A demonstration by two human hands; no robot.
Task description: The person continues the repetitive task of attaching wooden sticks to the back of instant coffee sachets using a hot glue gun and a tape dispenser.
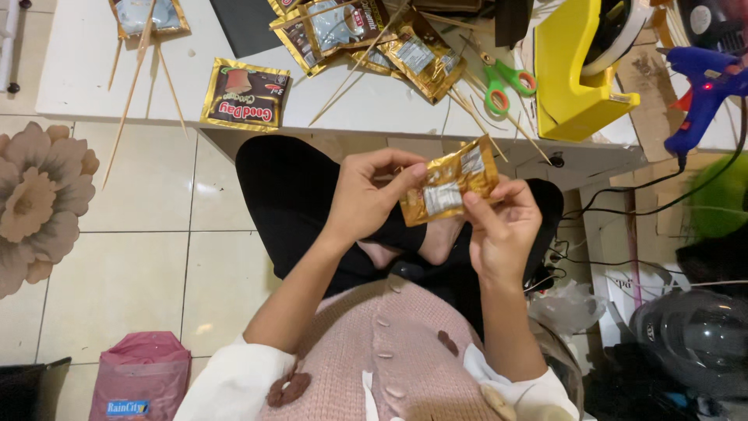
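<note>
Now | gold sachet pinched by both hands | apparently tilted, long axis rising rightward

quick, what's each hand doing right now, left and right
Left hand: closed, grip pinching the left edge of the gold sachet.
Right hand: closed, grip pinching the same sachet's right side.

there is a single view, from a camera worn on the person's head. it looks steeply down and a little forward, over the pink knitted cardigan and lap, close to the raised hands. the low white table fills the top of the frame, tiled floor the left side.
</note>
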